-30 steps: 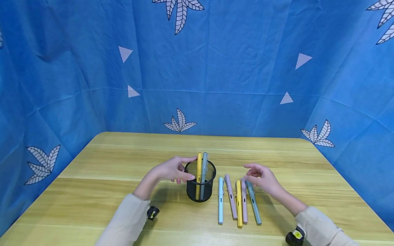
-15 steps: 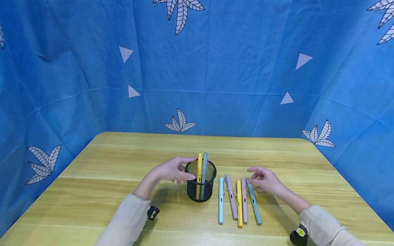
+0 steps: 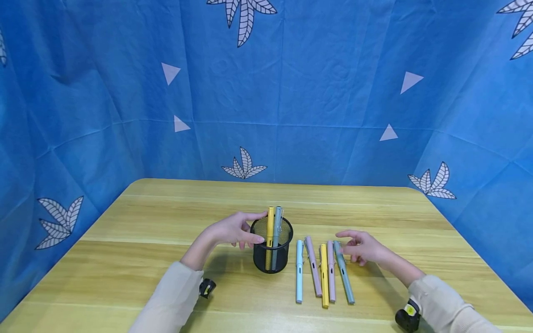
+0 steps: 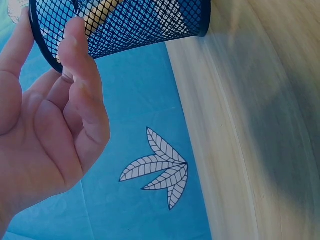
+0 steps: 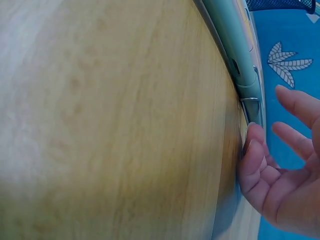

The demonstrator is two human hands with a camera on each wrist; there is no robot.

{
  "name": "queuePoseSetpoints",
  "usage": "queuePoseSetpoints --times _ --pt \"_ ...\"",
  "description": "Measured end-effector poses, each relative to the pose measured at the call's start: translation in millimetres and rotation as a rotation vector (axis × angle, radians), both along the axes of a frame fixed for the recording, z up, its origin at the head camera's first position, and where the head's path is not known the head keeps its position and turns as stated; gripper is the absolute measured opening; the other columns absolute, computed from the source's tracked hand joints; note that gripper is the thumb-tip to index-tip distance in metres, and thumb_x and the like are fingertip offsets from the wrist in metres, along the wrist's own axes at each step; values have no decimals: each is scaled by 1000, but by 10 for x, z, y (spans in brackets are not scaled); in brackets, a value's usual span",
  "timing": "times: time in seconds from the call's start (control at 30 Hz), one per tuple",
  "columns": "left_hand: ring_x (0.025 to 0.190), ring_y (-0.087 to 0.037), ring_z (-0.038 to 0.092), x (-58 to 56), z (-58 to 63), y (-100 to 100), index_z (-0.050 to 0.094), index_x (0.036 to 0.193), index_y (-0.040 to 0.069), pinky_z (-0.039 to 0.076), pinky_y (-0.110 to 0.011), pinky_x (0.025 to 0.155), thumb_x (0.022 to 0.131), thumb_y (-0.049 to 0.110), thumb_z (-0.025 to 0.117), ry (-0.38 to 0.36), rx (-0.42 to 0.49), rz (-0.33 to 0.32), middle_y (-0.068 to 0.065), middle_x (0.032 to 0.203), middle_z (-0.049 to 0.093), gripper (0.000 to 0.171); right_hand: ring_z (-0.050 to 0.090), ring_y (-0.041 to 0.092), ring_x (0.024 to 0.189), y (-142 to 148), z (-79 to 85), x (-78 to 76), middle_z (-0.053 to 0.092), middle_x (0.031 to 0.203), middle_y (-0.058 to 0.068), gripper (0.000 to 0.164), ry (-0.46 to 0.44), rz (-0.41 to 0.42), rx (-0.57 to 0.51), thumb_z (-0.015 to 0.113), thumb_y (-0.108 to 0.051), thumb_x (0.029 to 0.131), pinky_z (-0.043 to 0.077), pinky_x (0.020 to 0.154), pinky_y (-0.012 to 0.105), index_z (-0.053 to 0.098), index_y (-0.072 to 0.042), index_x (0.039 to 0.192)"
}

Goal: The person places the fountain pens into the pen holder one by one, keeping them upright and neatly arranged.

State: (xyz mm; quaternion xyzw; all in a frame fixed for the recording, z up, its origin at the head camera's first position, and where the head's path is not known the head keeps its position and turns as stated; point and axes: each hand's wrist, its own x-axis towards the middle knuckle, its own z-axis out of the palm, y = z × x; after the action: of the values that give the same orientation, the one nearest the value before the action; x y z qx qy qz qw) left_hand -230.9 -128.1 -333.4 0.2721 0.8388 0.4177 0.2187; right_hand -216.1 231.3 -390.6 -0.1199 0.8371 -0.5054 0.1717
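Observation:
A black mesh pen holder [image 3: 284,257] stands upright on the table, a yellow pen [image 3: 270,226] and a grey-blue pen [image 3: 277,227] upright inside it. From its left side my left hand [image 3: 231,230] holds it, index finger along the far rim and thumb at the near rim; the other fingers are bent below. Right of the holder lie a light blue pen [image 3: 299,273], two purple pens [image 3: 314,268], a yellow pen [image 3: 324,277] and a teal pen [image 3: 344,275]. Beside the teal pen's clip end is my right hand [image 3: 363,247], holding nothing, thumb and index finger apart.
The wooden table [image 3: 166,203] has rounded far corners. Behind it and along both sides hangs a blue cloth [image 3: 316,157] with white leaves and triangles. A black wrist camera [image 3: 207,288] is on the left sleeve, another wrist camera [image 3: 408,317] on the right one.
My right hand has shifted slightly right and toward me, from above the purple pen to beside the teal pen's upper end. The left hand and pen holder have stayed put.

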Motion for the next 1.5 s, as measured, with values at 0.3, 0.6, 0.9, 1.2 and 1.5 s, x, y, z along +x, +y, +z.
queuePoseSetpoints --times 0.3,0.6,0.9,1.2,1.5 --pt "60 -46 52 15 -3 -9 26 142 14 31 -25 42 84 23 64 -8 5 6 -23 70 61 70 48 12 50 -1 -4 -3 49 67 5 68 -5 42 98 71 -21 77 33 40 18 38 6 130" --pt "60 -45 53 11 -24 -16 26 142 14 31 -26 42 84 25 64 -2 0 2 -24 71 60 70 43 10 46 -1 -11 -29 50 61 4 78 -33 96 93 73 -19 75 28 40 19 29 8 134" --pt "59 -44 53 13 -33 -15 26 142 15 31 -25 41 84 25 64 -15 9 4 -24 72 60 70 40 9 43 -33 -14 -29 46 56 2 80 -26 89 130 74 -23 74 30 40 20 29 8 134" --pt "59 -44 52 11 -20 -14 25 142 15 31 -25 42 84 24 63 -16 11 4 -24 72 60 70 40 10 41 -112 18 -1 44 54 1 75 -13 36 209 75 -21 73 34 39 21 37 7 131" --pt "62 -46 53 17 -16 -18 25 142 16 32 -26 43 84 25 63 -13 5 4 -23 72 61 70 48 13 46 -156 14 8 47 62 7 66 -58 -3 137 74 -8 72 49 46 32 39 10 125"
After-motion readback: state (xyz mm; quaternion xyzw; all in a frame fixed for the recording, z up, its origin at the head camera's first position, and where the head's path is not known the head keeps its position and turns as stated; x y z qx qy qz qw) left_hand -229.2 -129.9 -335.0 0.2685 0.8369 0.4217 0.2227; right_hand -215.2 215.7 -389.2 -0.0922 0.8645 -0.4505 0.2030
